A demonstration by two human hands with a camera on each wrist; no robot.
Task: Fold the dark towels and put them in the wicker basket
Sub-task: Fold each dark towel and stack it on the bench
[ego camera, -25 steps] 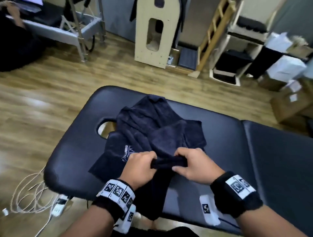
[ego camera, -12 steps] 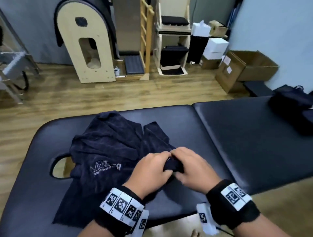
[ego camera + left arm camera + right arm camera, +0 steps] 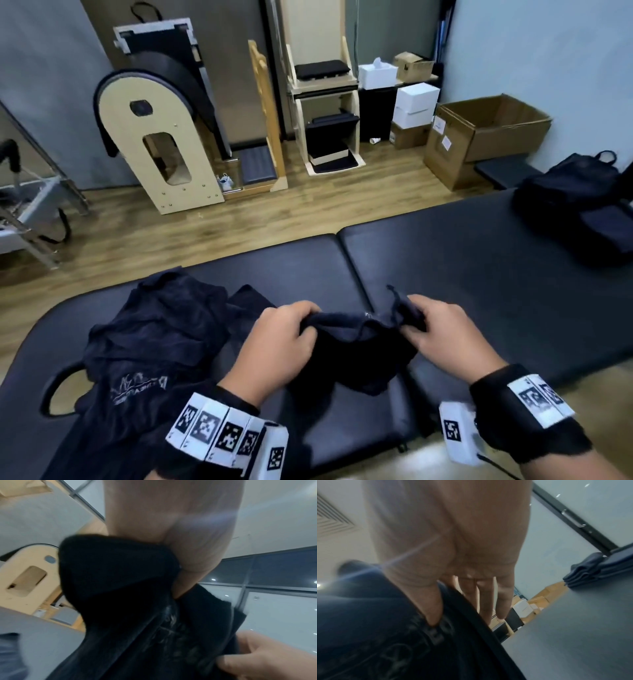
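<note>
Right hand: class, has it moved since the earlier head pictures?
Yes. The right hand has shifted rightward: earlier it lay left of the seam in the black padded table; now it grips the dark towel right of that seam.

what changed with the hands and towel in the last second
The left hand and right hand have moved apart, stretching the towel edge between them and lifting it off the table. Both keep their grip. The other towel stays crumpled on the left.
</note>
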